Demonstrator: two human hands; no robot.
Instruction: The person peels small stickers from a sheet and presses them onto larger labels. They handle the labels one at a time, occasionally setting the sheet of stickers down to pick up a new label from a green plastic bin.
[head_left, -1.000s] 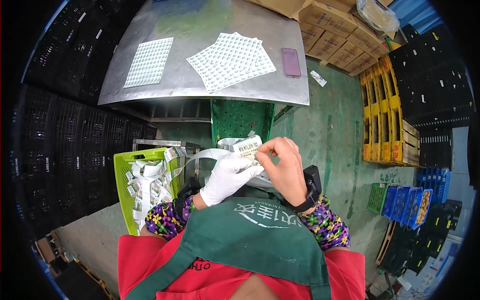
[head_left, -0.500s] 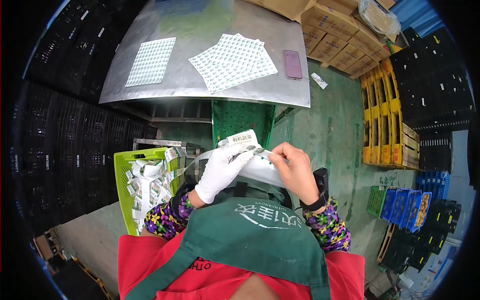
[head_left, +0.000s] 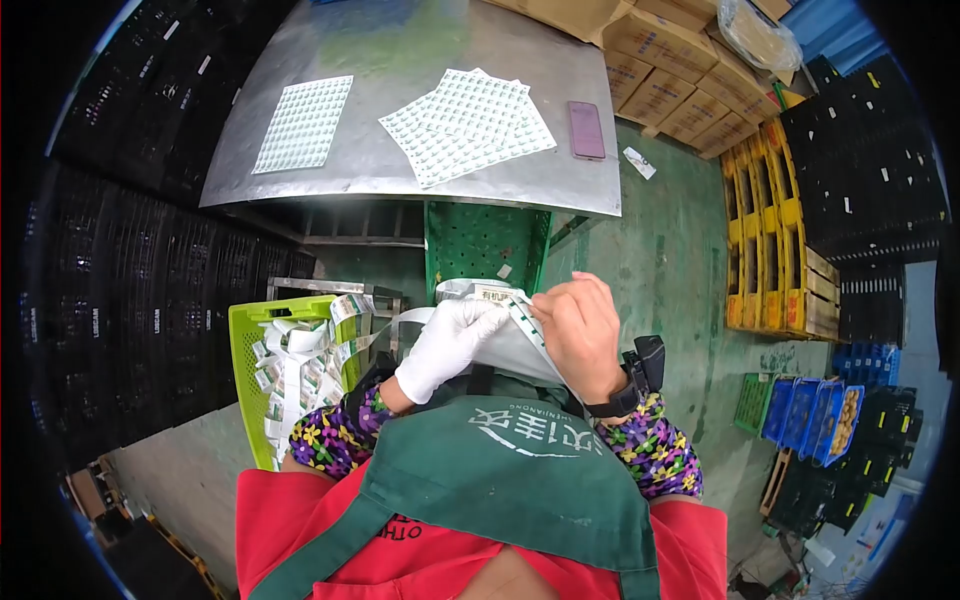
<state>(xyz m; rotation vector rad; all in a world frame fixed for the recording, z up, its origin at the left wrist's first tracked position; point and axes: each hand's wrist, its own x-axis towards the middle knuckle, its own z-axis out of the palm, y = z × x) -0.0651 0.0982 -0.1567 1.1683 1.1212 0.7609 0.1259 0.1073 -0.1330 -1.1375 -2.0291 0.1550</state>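
Observation:
My left hand (head_left: 447, 345), in a white glove, pinches a printed label strip (head_left: 492, 294) in front of the apron. A white tail of this strip runs left to the lime-green crate (head_left: 240, 350), which holds a loose heap of printed labels (head_left: 300, 370). My right hand (head_left: 580, 335) is bare and closed at the upper edge of a white sticker sheet (head_left: 527, 326) with green marks along its side. The two hands are close together, fingertips nearly meeting. What lies under the right fingertips is hidden.
A metal table (head_left: 370, 180) ahead carries printed sticker sheets (head_left: 465, 125) and a phone (head_left: 586, 130). Beneath its edge is a dark green crate (head_left: 485, 240). Black crates (head_left: 150, 310) stack at left; cartons (head_left: 665, 75) and yellow pallets (head_left: 765, 240) stand right.
The printed label has dropped lower between my hands and shows less. My right hand has turned and its fingers have moved to the edge of the green-marked sheet, now more exposed.

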